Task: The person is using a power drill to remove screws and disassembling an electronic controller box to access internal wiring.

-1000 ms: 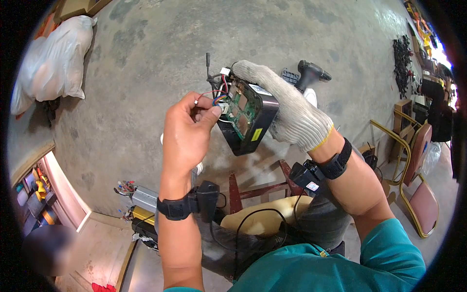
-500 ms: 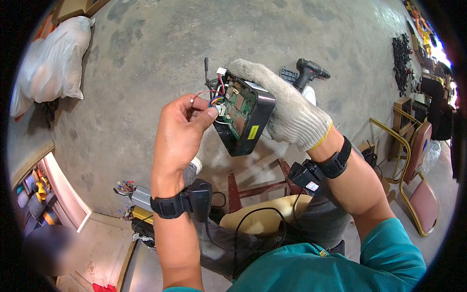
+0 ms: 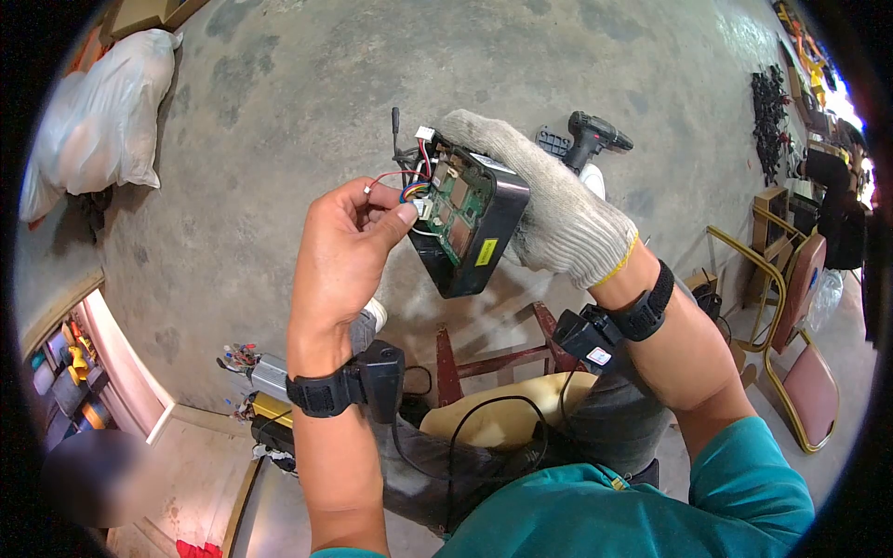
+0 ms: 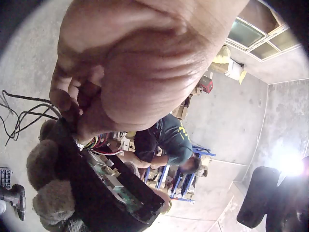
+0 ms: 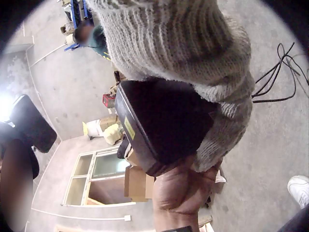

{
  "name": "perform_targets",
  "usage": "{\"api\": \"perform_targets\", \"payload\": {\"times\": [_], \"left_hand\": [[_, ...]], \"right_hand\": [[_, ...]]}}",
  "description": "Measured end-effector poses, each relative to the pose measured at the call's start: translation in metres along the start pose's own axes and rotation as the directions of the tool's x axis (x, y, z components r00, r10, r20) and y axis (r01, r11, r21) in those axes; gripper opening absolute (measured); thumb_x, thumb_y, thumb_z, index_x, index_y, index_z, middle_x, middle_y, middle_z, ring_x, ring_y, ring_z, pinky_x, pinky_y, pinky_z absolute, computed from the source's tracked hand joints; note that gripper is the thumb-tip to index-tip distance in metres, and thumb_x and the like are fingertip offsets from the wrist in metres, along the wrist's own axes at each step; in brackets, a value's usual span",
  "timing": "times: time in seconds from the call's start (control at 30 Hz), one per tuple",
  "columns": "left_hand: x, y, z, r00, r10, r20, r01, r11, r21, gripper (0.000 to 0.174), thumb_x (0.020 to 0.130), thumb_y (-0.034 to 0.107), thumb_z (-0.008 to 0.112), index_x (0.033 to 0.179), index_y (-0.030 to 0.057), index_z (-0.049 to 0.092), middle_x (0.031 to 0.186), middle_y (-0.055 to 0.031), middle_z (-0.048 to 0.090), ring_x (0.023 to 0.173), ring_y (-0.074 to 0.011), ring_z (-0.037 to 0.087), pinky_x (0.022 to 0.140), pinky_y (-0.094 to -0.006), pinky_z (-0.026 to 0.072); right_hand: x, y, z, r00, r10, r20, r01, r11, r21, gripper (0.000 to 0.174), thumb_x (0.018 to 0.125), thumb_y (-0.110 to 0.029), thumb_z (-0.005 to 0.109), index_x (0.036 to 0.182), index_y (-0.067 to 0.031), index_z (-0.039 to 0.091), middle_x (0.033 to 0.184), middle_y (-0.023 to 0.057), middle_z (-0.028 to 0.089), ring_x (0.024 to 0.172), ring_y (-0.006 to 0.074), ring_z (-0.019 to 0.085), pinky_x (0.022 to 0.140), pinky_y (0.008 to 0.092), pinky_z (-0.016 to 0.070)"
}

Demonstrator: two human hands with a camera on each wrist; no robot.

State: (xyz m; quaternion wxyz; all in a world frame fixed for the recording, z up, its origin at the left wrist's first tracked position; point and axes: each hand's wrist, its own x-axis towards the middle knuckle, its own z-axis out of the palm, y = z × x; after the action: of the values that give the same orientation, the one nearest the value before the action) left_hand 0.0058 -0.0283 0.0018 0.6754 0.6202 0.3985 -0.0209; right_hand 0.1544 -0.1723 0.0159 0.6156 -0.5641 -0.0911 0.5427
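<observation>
Clasped by the gloved right hand (image 3: 558, 216), the controller box (image 3: 500, 212) is held almost unmoved since a second ago. Its white connector (image 3: 425, 208) is kept pinched by the bare left hand (image 3: 342, 249) and is judged not yet detached.

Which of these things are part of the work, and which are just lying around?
In use: black case, gripped by the gloved right hand; coloured wires, pinched by the left hand.
Lying about: cordless drill, white sack, chair.
</observation>
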Motion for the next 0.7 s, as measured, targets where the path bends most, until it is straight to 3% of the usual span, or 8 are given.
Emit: {"api": "perform_targets", "payload": {"times": [0.13, 0.27, 0.47, 0.57, 0.7], "left_hand": [[0.001, -0.003, 0.000, 1.000, 0.029, 0.004, -0.029, 1.000, 0.003, 0.004, 0.093, 0.001, 0.072, 0.094, -0.0026, 0.070, 0.080, 0.0030, 0.063, 0.073, -0.0048, 0.053, 0.068, -0.0230, 0.0436], [0.002, -0.003, 0.000, 1.000, 0.021, 0.020, -0.022, 1.000, 0.014, 0.004, 0.092, 0.000, 0.072, 0.094, -0.0021, 0.070, 0.080, 0.0038, 0.063, 0.072, -0.0037, 0.052, 0.066, -0.0224, 0.0431], [0.001, -0.003, 0.001, 0.999, 0.039, 0.024, -0.039, 0.999, 0.030, 0.004, 0.091, 0.000, 0.072, 0.093, -0.0022, 0.069, 0.078, 0.0044, 0.062, 0.070, -0.0029, 0.051, 0.064, -0.0223, 0.0420], [-0.001, 0.000, 0.001, 0.999, 0.035, 0.022, -0.036, 0.997, 0.064, 0.003, 0.092, -0.001, 0.072, 0.093, -0.0009, 0.069, 0.079, 0.0049, 0.062, 0.071, -0.0030, 0.052, 0.064, -0.0216, 0.0417], [-0.003, 0.005, 0.003, 1.000, 0.026, 0.003, -0.026, 0.992, 0.126, 0.003, 0.092, -0.002, 0.071, 0.094, 0.0006, 0.069, 0.080, 0.0059, 0.061, 0.070, -0.0028, 0.051, 0.062, -0.0211, 0.0395]], "right_hand": [[0.003, -0.005, 0.005, 0.974, 0.227, -0.027, -0.212, 0.940, 0.267, 0.031, 0.094, -0.035, 0.071, 0.113, -0.0110, 0.068, 0.092, 0.0018, 0.071, 0.077, 0.0134, 0.068, 0.064, 0.0302, 0.0575], [0.005, -0.005, 0.005, 0.949, 0.314, -0.017, -0.286, 0.885, 0.367, 0.032, 0.096, -0.041, 0.070, 0.109, -0.0118, 0.070, 0.088, 0.0007, 0.071, 0.072, 0.0121, 0.068, 0.060, 0.0298, 0.0578], [0.003, -0.005, 0.009, 0.951, 0.303, -0.061, -0.259, 0.890, 0.374, 0.034, 0.097, -0.044, 0.069, 0.108, -0.0119, 0.071, 0.087, -0.0003, 0.071, 0.071, 0.0108, 0.068, 0.058, 0.0298, 0.0569], [0.005, -0.006, 0.004, 0.932, 0.360, -0.044, -0.327, 0.886, 0.329, 0.033, 0.098, -0.043, 0.069, 0.110, -0.0122, 0.072, 0.087, -0.0005, 0.072, 0.071, 0.0103, 0.068, 0.058, 0.0297, 0.0553], [0.006, 0.001, -0.003, 0.945, 0.324, 0.038, -0.321, 0.902, 0.287, 0.034, 0.101, -0.040, 0.065, 0.118, -0.0111, 0.072, 0.097, 0.0000, 0.073, 0.081, 0.0093, 0.067, 0.069, 0.0282, 0.0546]]}}
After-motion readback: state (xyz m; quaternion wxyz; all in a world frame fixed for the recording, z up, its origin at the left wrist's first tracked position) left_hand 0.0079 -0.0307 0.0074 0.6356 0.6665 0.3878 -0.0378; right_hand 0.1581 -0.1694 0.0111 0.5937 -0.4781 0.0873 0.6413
